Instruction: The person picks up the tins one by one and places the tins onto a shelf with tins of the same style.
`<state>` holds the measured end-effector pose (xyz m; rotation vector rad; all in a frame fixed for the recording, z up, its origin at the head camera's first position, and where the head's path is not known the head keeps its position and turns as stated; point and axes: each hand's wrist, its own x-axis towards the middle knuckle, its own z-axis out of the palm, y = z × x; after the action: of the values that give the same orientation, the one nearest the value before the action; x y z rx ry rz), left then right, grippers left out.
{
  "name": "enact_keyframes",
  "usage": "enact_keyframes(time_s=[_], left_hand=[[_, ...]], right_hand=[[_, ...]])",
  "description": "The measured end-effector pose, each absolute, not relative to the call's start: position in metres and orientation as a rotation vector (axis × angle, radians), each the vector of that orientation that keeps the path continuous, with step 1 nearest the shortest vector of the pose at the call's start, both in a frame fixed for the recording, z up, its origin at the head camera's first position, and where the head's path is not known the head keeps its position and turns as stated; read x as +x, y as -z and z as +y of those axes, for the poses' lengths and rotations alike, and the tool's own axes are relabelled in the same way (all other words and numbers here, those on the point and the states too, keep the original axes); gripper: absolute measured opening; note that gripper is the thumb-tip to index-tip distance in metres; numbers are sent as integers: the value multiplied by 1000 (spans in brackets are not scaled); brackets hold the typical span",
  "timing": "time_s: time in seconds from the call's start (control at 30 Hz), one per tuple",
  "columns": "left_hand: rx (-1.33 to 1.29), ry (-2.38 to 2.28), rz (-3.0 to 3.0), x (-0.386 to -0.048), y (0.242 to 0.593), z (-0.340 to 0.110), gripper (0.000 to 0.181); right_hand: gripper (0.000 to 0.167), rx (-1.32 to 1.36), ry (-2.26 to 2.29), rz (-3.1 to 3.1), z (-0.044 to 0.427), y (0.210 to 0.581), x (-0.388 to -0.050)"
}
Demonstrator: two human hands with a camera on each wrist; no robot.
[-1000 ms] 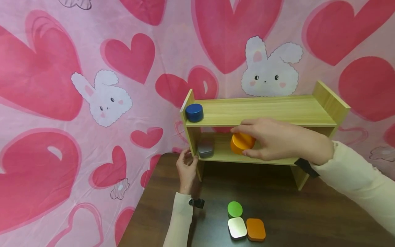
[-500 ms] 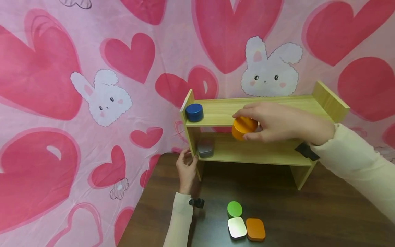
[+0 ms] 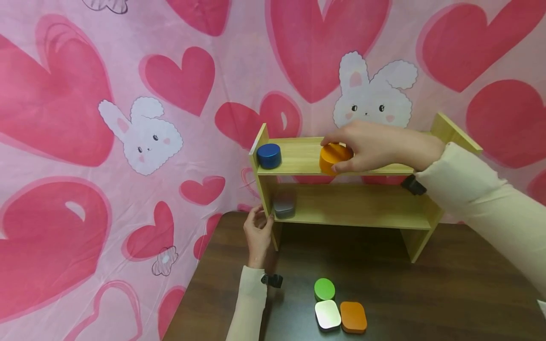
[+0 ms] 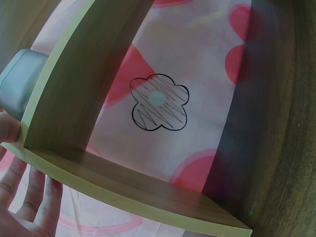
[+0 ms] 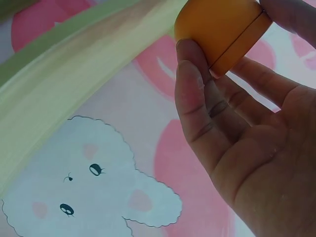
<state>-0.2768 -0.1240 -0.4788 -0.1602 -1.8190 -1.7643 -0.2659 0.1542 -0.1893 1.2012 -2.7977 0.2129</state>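
Observation:
My right hand (image 3: 371, 146) holds a round orange tin (image 3: 332, 161) between thumb and fingers, at the front edge of the top board; whether the tin touches the board I cannot tell. Seen from the right wrist, the orange tin (image 5: 222, 34) is tilted, with a thin seam round it. My left hand (image 3: 258, 234) grips the lower left side panel of the wooden shelf (image 3: 354, 208). Its fingers (image 4: 42, 197) lie outside the panel, the thumb on the inner side. A round blue tin (image 3: 269, 156) stands at the top board's left end. Below it, a grey tin (image 3: 284, 206) sits on the lower board.
On the dark wooden table (image 3: 367, 270), in front of the shelf, a round green tin (image 3: 324, 289), a silvery-white square tin (image 3: 328, 315) and an orange square tin (image 3: 353, 317) lie close together. Behind the shelf hangs a pink cloth (image 3: 239, 71) with hearts and rabbits.
My right hand has risen with the round orange tin from in front of the lower compartment to the top board's level. My left hand has stayed on the side panel.

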Motion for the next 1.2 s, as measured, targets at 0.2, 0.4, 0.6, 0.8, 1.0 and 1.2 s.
enact_keyframes(time_s=[0.2, 0.4, 0.6, 0.8, 1.0, 1.2], left_hand=[[-131, 1736, -1819, -285, 489, -124, 31], [-138, 1775, -1815, -287, 492, -125, 32], [-134, 1795, -1822, -272, 478, -122, 31], [-146, 1787, -1820, -273, 476, -122, 30], [-156, 1790, -1818, -273, 476, -123, 30], [-147, 1789, -1813, -276, 478, -124, 31]], right_hand=[[42, 1179, -177, -2819, 152, 184, -282], [47, 1112, -175, -2936, 154, 183, -295], [49, 1069, -190, -2999, 158, 185, -306], [52, 1042, -150, -3076, 159, 182, -311], [54, 1029, -112, -3118, 155, 181, -314], [56, 1011, -102, -3140, 153, 182, -315]])
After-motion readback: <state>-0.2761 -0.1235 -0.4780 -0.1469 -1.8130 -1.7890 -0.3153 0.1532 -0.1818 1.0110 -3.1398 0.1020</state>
